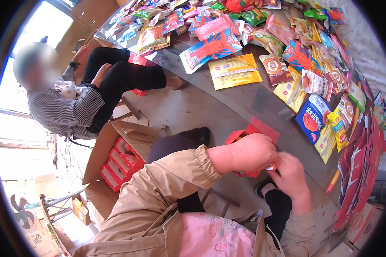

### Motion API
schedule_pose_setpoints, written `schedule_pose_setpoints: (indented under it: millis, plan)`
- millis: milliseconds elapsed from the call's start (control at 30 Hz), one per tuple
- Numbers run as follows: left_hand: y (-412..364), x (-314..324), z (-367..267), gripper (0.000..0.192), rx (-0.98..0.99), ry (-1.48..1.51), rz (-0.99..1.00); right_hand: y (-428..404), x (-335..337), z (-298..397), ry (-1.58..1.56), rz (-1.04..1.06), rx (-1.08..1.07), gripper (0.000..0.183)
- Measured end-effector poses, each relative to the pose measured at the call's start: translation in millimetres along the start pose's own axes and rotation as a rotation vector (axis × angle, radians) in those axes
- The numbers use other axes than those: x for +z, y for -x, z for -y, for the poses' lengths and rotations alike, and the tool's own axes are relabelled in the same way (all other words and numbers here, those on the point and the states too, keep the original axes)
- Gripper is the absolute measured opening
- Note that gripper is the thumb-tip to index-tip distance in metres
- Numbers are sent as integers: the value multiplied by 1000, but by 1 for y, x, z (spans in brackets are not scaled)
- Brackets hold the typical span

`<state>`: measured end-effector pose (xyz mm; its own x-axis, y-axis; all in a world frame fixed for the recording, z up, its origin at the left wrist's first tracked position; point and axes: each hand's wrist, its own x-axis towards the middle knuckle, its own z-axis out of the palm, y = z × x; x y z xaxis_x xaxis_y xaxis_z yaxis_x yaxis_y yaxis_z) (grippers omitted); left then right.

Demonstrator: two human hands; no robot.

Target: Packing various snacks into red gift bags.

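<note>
A red cardboard box (234, 137) is at the edge of the glass-topped table, mostly covered by my hands. One of its red flaps (265, 129) stands out beyond my knuckles. My left hand (252, 152) reaches across the box with its fingers curled at the box edge. My right hand (289, 175) meets it there, fingertips together on a small red and white edge of the box. What lies inside the box is hidden behind my left hand. Nearest on the table are a yellow snack packet (234, 71) and a blue snack bag (312, 118).
Many snack packets (212, 29) are heaped across the table's far side. Flattened red cartons (357, 170) stack at right, beside an orange pencil-like stick (333, 182). An open brown carton (98, 160) holding red boxes (122, 165) stands at left. Another person (67, 106) sits beyond it.
</note>
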<state>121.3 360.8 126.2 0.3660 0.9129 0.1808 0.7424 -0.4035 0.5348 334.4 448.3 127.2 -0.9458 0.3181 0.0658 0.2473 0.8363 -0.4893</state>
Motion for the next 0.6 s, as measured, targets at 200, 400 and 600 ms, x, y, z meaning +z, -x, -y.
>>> schedule_pose_setpoints:
  millis: [200, 400, 600]
  plan:
    - [-4, 0, -3, 16, -81, 153, 59, 9, -21, -32, 303, -157, 69, 74]
    - [-5, -14, -9, 17, -223, 353, 171, 16, -9, -59, 382, -180, 10, 71]
    - [0, -29, -8, 15, -225, 573, 189, 16, -5, -60, 408, -222, 1, 67]
